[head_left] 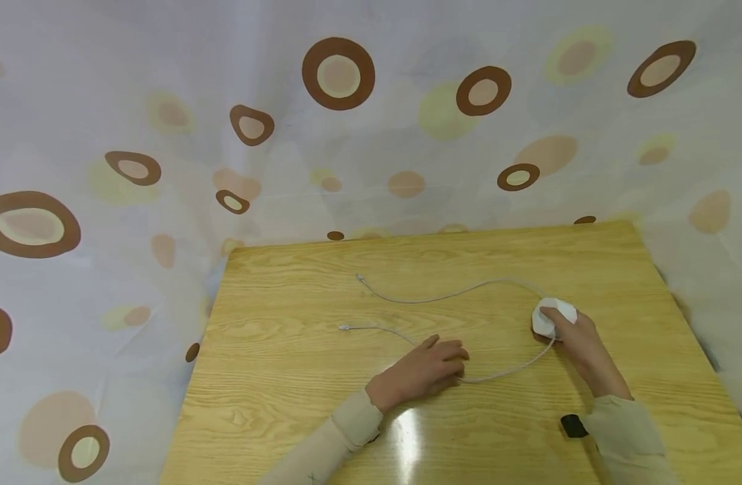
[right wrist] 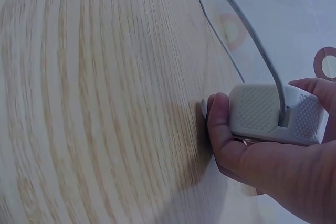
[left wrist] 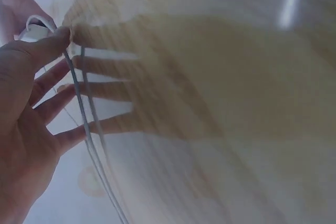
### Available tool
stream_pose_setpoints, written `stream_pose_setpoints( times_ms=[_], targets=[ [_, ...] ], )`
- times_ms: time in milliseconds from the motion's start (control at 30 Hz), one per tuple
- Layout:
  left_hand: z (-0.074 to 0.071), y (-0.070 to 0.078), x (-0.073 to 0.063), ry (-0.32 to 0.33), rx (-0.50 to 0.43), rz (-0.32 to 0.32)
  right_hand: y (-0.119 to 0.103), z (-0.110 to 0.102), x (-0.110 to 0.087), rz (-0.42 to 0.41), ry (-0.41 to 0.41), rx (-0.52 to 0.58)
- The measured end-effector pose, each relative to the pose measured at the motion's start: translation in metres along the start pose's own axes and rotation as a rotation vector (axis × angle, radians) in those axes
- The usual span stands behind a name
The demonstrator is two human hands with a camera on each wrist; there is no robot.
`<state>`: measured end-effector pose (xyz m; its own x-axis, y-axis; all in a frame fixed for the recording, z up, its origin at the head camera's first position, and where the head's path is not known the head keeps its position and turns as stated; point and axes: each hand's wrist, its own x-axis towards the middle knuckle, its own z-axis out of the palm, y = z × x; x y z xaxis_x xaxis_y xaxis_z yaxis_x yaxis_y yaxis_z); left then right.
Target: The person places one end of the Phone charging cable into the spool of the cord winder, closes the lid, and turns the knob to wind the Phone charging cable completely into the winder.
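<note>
My right hand [head_left: 587,345] grips a white many-sided box [head_left: 565,308] at the right of the table. Its thumb lies over the top, and the right wrist view shows curled fingers [right wrist: 231,148] under one side. Dimpled panels cover the box [right wrist: 255,109], and a cable comes out of a slot in it. Left of the box, my left hand [head_left: 422,369] pinches the near white cable [head_left: 504,374] by the thumb tip. In the left wrist view this cable [left wrist: 81,106] passes across the other fingers, which are spread; the index finger is mostly hidden behind the thumb.
A second white cable [head_left: 413,302] curves from the box along the far part of the wooden table [head_left: 274,289]. Small plugs end the far cable and the near one [head_left: 345,328]. Spotted sheeting [head_left: 371,155] stands behind and beside the table. A black device [head_left: 574,426] sits by the right sleeve.
</note>
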<state>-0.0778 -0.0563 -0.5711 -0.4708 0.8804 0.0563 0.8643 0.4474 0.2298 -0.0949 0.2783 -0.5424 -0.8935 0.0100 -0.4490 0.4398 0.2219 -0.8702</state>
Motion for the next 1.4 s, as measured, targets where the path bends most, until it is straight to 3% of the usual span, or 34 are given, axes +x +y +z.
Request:
stream_pose_setpoints(
  times_ms=[100,267,467,633,833,1133,1400],
  targets=[
    [0.001,-0.005,-0.006,0.03,0.021,-0.025,0.0,0.0,-0.001,0.012,-0.001,-0.018],
    [-0.006,-0.023,-0.025,0.083,0.035,-0.121,0.001,-0.001,-0.001,0.011,0.001,-0.017],
    [-0.017,-0.053,-0.058,0.144,0.047,-0.282,0.003,-0.001,0.0,0.006,-0.016,0.03],
    [-0.025,-0.076,-0.089,0.241,0.022,-0.408,0.004,0.001,0.0,0.001,-0.006,0.025],
    [-0.027,-0.099,-0.115,0.316,0.08,-0.509,0.004,0.002,0.001,0.005,0.003,0.027],
    [-0.038,-0.127,-0.113,0.242,0.166,-0.595,0.005,0.0,0.0,0.001,-0.001,0.01],
    [-0.045,-0.147,-0.103,0.206,0.09,-0.629,0.007,-0.001,0.001,-0.004,-0.011,0.065]
  ],
)
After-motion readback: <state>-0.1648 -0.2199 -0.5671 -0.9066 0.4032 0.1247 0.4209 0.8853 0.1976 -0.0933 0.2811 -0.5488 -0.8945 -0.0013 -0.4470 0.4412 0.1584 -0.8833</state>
